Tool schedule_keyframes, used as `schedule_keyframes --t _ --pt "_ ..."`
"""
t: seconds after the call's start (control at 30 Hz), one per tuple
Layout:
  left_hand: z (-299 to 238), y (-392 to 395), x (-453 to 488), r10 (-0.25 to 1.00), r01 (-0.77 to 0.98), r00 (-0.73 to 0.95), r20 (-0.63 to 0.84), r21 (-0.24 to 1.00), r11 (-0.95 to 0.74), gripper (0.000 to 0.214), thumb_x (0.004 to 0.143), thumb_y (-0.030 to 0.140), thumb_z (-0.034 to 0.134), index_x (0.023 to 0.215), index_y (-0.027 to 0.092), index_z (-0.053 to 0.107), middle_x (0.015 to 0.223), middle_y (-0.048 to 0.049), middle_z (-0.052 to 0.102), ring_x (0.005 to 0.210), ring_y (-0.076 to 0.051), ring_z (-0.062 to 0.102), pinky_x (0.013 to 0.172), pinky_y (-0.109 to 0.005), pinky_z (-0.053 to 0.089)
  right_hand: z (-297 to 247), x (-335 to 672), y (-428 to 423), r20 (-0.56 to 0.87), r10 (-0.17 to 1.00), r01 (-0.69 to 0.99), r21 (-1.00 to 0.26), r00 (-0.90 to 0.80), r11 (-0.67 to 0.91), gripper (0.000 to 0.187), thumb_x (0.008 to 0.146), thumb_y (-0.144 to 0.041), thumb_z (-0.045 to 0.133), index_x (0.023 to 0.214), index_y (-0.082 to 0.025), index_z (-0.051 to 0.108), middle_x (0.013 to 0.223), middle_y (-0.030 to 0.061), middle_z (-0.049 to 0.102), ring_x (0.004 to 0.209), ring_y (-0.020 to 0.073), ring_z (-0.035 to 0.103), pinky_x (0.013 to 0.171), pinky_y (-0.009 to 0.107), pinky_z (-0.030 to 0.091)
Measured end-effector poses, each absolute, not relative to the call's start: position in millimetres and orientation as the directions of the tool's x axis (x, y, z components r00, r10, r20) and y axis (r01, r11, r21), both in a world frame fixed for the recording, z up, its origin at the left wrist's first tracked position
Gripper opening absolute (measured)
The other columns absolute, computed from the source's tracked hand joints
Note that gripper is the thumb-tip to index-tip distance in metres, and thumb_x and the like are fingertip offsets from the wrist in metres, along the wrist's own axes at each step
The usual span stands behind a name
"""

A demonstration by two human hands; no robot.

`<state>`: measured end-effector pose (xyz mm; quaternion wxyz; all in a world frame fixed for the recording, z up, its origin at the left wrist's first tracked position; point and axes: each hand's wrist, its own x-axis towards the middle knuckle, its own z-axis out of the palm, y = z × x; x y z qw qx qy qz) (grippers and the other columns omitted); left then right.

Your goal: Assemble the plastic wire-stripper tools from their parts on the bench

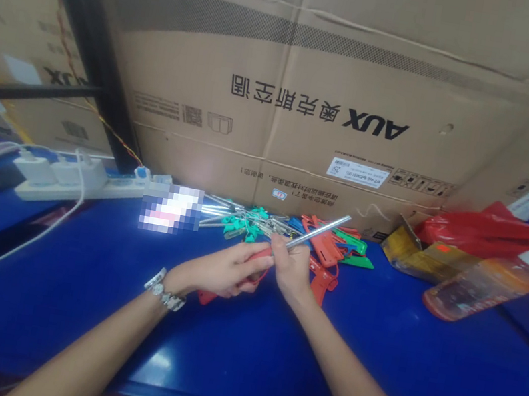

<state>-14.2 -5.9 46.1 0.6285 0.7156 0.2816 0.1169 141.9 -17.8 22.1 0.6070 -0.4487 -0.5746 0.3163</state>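
Fingers [253,265] of my left hand [232,268] are closed around a red plastic handle [262,255], while my right hand [290,271] is clenched on the metal rod [320,231] beside it. I read the close pairing as a way to steady a slim piece: one fist by the handle, the other by the rod, whose bare end points to 2 o'clock. The knuckles cover the place where the two parts meet, so I cannot tell how they join. Both hands hang just over the blue surface [367,371].

Taking the hands as the dial's centre, I see green plastic pieces [258,213] and loose rods at 10 to 11 o'clock, and a red pistol-shaped handle [326,281] at 4 o'clock. They lie near both hands, which probably keeps reaches short. At 12 o'clock an upside-down AUX carton [272,152] stands like a back wall, likely stopping the heap from sliding off. Out at 3 o'clock a plastic bottle [482,288] leans at a tilt; at 9 o'clock a white power strip [93,191] sits well aside, perhaps to keep its cords away from the hands.
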Motion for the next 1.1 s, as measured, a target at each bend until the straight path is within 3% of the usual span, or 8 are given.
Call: schedule_keyframes --t 0.13,0.37,0.5,0.67,0.8,0.9,1.0,1.1 --pt "47.3 -6.7 -12.6 0.557 0.230 0.819 -0.137 0.968 -0.101 0.045 0.099 0.059 0.037 0.121 0.021 0.044 0.063 0.0079 0.043 0.041 -0.005 0.031 0.038 -0.016 0.029 24.4 140.6 -18.1 0.421 0.886 0.123 -0.907 0.197 0.403 0.046 0.081 -0.049 0.054 0.049 -0.021 0.037 0.050 -0.0031 0.036 0.050 0.0095 0.031 0.048 0.024 0.030" --pt "42.1 0.3 -11.7 0.639 0.341 0.740 0.210 0.701 -0.626 0.036 0.101 0.048 0.041 0.120 0.019 0.052 0.067 0.0014 0.054 0.056 -0.013 0.051 0.054 -0.024 0.042 21.6 138.0 -11.8 0.391 0.875 0.135 -0.920 0.285 0.368 0.038 0.077 -0.044 0.051 0.049 -0.021 0.041 0.051 -0.0016 0.042 0.053 0.0114 0.037 0.052 0.025 0.034" --pt "46.8 -2.2 -16.1 0.603 0.263 0.795 -0.058 0.930 -0.257 0.041 0.098 0.058 0.039 0.116 0.021 0.046 0.064 0.0061 0.046 0.043 -0.007 0.036 0.039 -0.018 0.032 25.2 138.3 -13.6 0.412 0.885 0.160 -0.909 0.215 0.385 0.041 0.080 -0.044 0.051 0.050 -0.022 0.035 0.051 -0.0035 0.035 0.052 0.0101 0.031 0.049 0.024 0.030" --pt "52.7 -5.6 -20.6 0.475 0.257 0.840 -0.263 0.963 0.080 0.042 0.097 0.062 0.038 0.118 0.026 0.039 0.058 0.0102 0.035 0.038 -0.004 0.017 0.035 -0.016 0.017 33.8 137.7 -17.6 0.460 0.877 0.156 -0.885 0.139 0.440 0.043 0.081 -0.046 0.052 0.051 -0.022 0.032 0.050 -0.0044 0.030 0.051 0.0094 0.026 0.048 0.024 0.027" --pt "46.8 -2.7 -16.5 0.618 0.245 0.785 -0.039 0.936 -0.253 0.036 0.099 0.056 0.039 0.107 0.022 0.046 0.065 0.0052 0.046 0.045 -0.008 0.037 0.041 -0.019 0.032 33.7 138.5 -14.5 0.444 0.875 0.139 -0.895 0.190 0.424 0.043 0.080 -0.047 0.054 0.051 -0.022 0.035 0.050 -0.0043 0.033 0.051 0.0096 0.029 0.049 0.024 0.028" --pt "38.7 2.2 -14.0 0.657 0.322 0.731 0.184 0.756 -0.570 0.028 0.101 0.044 0.040 0.104 0.019 0.052 0.071 0.0007 0.054 0.059 -0.013 0.050 0.054 -0.024 0.042 29.0 138.8 -11.1 0.377 0.916 0.102 -0.925 0.134 0.366 0.044 0.079 -0.048 0.058 0.051 -0.022 0.037 0.049 -0.0045 0.036 0.051 0.0099 0.032 0.051 0.024 0.032" --pt "33.5 5.6 -13.6 0.666 0.419 0.709 0.231 0.621 -0.662 0.024 0.099 0.038 0.042 0.103 0.018 0.055 0.074 -0.0018 0.058 0.065 -0.016 0.054 0.061 -0.028 0.044 24.0 136.5 -10.5 0.351 0.935 0.112 -0.932 0.055 0.343 0.043 0.080 -0.047 0.060 0.051 -0.021 0.044 0.051 -0.0022 0.045 0.053 0.0117 0.041 0.056 0.026 0.039" --pt "35.1 4.4 -13.7 0.663 0.378 0.723 0.194 0.692 -0.615 0.026 0.099 0.040 0.043 0.107 0.018 0.053 0.074 -0.0006 0.057 0.062 -0.014 0.053 0.057 -0.025 0.044 21.0 133.1 -11.7 0.356 0.925 0.145 -0.930 0.131 0.337 0.041 0.083 -0.045 0.054 0.052 -0.019 0.052 0.052 -0.0002 0.051 0.054 0.0133 0.047 0.055 0.026 0.041"
